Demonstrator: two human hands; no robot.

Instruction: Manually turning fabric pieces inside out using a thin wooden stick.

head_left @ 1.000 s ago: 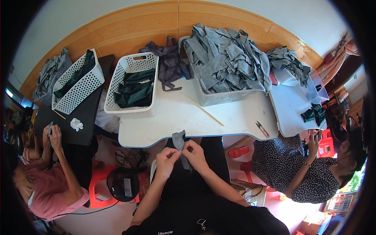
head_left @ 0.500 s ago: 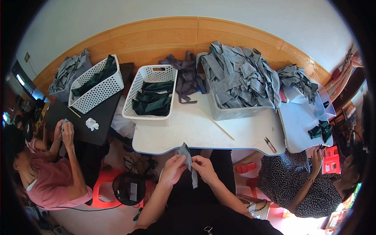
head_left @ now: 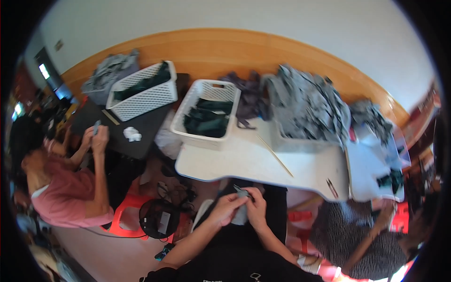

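Note:
A small piece of grey cloth (head_left: pixel 240 215) is held over my lap, in front of the table's near edge. My left hand (head_left: pixel 228 208) pinches it from the left, fingers closed. My right hand (head_left: pixel 255 207) is closed on the same cloth from the right, its fingertips close to the left ones. Part of the cloth sticks up above the fingers, and part hangs below between the hands. The fingers hide its middle. Beyond my hands lies the white table (head_left: pixel 221 164).
A white basket (head_left: pixel 181 129) of dark green cloth and a grey bin (head_left: pixel 307 144) heaped with grey strips stand on the table. A thin stick (head_left: pixel 276 156) and thread snips (head_left: pixel 332 188) lie nearer. Co-workers sit left (head_left: pixel 70 192) and right (head_left: pixel 361 239); a black fan (head_left: pixel 159 219) stands left.
The view has swung, so the scene sits further right and is blurred. My hands have come together, and the cloth that was spread long between them is now bunched at the fingertips.

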